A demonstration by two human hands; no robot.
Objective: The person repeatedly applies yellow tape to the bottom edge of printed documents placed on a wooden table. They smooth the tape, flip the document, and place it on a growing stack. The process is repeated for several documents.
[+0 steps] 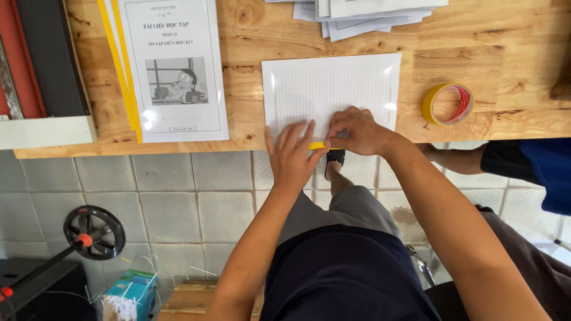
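**Hands press yellow tape along the edge of a lined booklet**

Pale tiles cover the floor below a wooden worktable (476, 41), whose near edge runs across the upper part of the head view. On the table, close to that edge, lies a white lined booklet (333, 86) under a shiny clear cover. A short piece of yellow tape strip (317, 145) shows at its near edge, between the two hands.

The left hand (291, 157) lies flat with its fingers spread, the fingertips resting on the booklet's near edge just beside the yellow strip. The right hand (357, 131) is curled, its fingertips bunched and pinching down on the strip where it meets the booklet. The two hands nearly touch each other at the strip.

To the right, well apart from the hands, a roll of yellow tape (447, 104) lies flat on the wood. To the left lies a printed booklet (175, 71) with a cartoon picture on its cover, resting on yellow sheets. A loose stack of papers (363, 15) sits at the far edge of the table. At the right edge of the view, another person's arm (458, 159) in a dark blue sleeve reaches in under the table edge.
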